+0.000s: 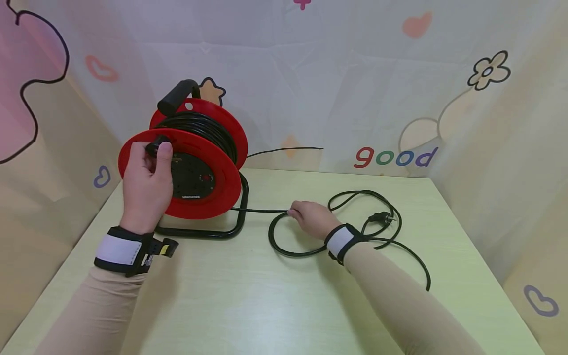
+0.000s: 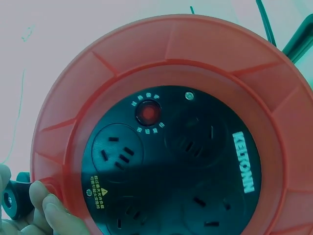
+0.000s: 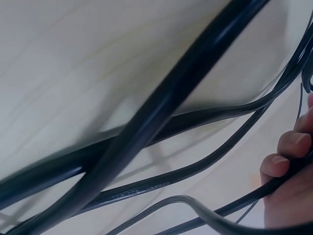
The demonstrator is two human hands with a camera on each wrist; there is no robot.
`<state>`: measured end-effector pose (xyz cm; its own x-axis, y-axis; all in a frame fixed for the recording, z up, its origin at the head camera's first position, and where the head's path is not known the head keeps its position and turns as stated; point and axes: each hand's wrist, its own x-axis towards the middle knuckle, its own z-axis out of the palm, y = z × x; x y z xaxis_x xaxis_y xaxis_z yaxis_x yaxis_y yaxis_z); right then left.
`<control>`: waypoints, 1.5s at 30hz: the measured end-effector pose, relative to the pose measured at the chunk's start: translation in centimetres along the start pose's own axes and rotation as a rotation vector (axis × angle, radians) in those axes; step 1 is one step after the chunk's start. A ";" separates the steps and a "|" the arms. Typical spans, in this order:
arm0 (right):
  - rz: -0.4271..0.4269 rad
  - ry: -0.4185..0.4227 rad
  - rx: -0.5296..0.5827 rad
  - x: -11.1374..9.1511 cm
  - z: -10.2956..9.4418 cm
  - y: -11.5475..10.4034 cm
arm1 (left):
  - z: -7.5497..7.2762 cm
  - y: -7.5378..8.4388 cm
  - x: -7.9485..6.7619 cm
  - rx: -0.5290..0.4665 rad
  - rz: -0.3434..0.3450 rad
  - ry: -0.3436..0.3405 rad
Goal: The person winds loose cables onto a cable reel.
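A red cable reel (image 1: pixel 228 182) with black cable wound on its drum stands at the left of the table on a black tube frame. My left hand (image 1: pixel 148 185) grips the black crank knob (image 1: pixel 157 144) on the reel's front disc. In the left wrist view, fingers (image 2: pixel 61 215) curl around that knob beside the black socket panel (image 2: pixel 171 161). The right hand (image 1: pixel 312 218) pinches the black cable (image 1: pixel 262 211), which runs fairly straight from the reel to the fingers. Past this hand the cable lies in loose loops, its plug (image 1: pixel 380 218) among them.
A black carry handle (image 1: pixel 177 96) tops the reel, and the tube frame (image 1: pixel 199 233) reaches forward under it. A printed curtain (image 1: pixel 284 98) hangs along the table's back edge. Loose cable (image 1: pixel 417 259) trails beside the right forearm on the pale table (image 1: pixel 239 296).
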<state>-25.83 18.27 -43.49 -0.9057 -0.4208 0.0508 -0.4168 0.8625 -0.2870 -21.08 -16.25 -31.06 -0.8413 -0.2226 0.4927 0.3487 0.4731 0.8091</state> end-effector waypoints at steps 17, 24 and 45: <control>-0.008 -0.010 -0.008 0.7 0.4 -1.5 | 1.2 0.6 -0.4 0.060 0.029 -0.046; -0.017 -0.011 -0.017 0.8 0.6 -2.0 | 1.7 0.5 -0.5 0.058 0.050 -0.057; 0.022 0.026 0.020 -0.5 -0.5 0.8 | 2.3 0.6 -0.7 0.047 0.082 -0.065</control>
<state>-25.80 19.34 -43.28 -0.9163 -0.3945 0.0691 -0.3958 0.8656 -0.3069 -21.21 -13.85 -31.70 -0.8362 -0.1263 0.5337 0.3991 0.5273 0.7501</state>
